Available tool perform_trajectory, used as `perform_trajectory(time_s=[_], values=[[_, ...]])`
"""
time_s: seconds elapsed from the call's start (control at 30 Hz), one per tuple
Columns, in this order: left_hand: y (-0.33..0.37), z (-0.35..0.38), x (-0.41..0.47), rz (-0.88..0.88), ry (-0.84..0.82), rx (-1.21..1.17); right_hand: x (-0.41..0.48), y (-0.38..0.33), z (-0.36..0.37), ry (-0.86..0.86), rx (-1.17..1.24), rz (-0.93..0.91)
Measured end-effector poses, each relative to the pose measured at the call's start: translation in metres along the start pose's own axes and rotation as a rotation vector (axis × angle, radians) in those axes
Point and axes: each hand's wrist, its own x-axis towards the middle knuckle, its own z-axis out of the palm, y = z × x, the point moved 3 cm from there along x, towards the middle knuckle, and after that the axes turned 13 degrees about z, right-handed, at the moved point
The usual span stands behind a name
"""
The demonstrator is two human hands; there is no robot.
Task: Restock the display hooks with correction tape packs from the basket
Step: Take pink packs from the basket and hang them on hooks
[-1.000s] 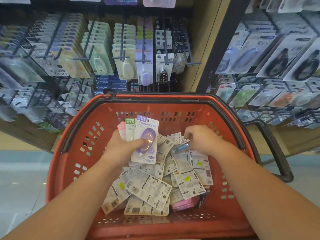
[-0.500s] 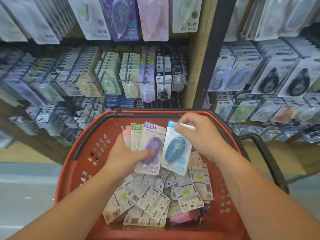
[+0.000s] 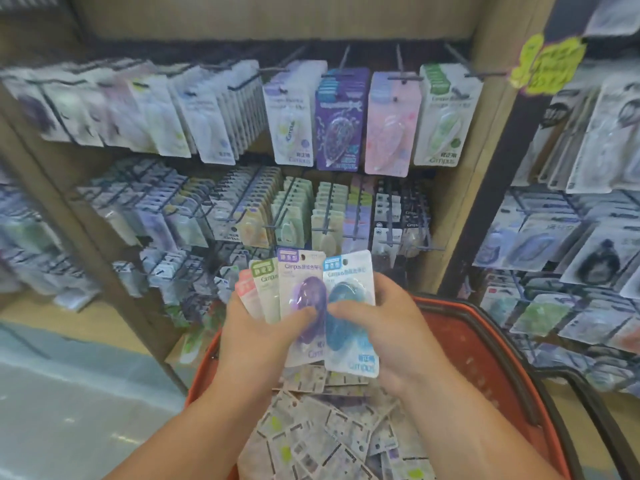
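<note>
My left hand [image 3: 256,336] holds a fan of correction tape packs above the basket: a pink one, a green one [image 3: 266,289] and a purple one [image 3: 304,289], with the thumb pressed on the purple pack. My right hand [image 3: 384,327] grips a blue pack [image 3: 349,292] that lies beside the purple one, its thumb across the blister. Below them the red basket [image 3: 485,348] holds several loose packs [image 3: 311,434], mostly face down. Display hooks [image 3: 325,230] with hanging packs fill the shelf ahead.
An upper row of larger packs [image 3: 337,119] hangs above the small-pack hooks. A dark post [image 3: 485,209] divides this bay from another pack rack [image 3: 568,244] on the right. A wooden shelf side [image 3: 114,258] and pale floor [image 3: 69,393] lie left.
The view has tilted up toward the shelf. Both hands rose out of the basket, and the right hand brought the blue pack against the fan in my left hand.
</note>
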Motion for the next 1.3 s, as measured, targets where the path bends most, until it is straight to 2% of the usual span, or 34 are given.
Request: perform_trajectory(time_s=[0.13, 0.3, 0.6, 0.73, 1.03, 1.3], values=[[0.028, -0.042, 0.017, 0.073, 0.007, -0.057, -0.004, -0.015, 0.042, -0.026, -0.078, -0.116], [0.067, -0.125, 0.053, 0.125, -0.008, -0.146, -0.003, -0.028, 0.138, -0.054, -0.186, -0.272], [0.131, -0.307, 0.121, 0.258, -0.036, -0.171, 0.0, -0.036, 0.33, -0.127, -0.294, -0.358], [0.145, -0.36, 0.143, 0.279, -0.028, -0.187, 0.002, -0.039, 0.386, -0.193, -0.293, -0.377], [0.15, -0.409, 0.206, 0.309, -0.068, -0.237, 0.041, -0.05, 0.454, -0.197, -0.269, -0.38], [0.169, -0.416, 0.292, 0.426, -0.056, -0.207, 0.109, -0.103, 0.486, -0.335, -0.244, -0.437]])
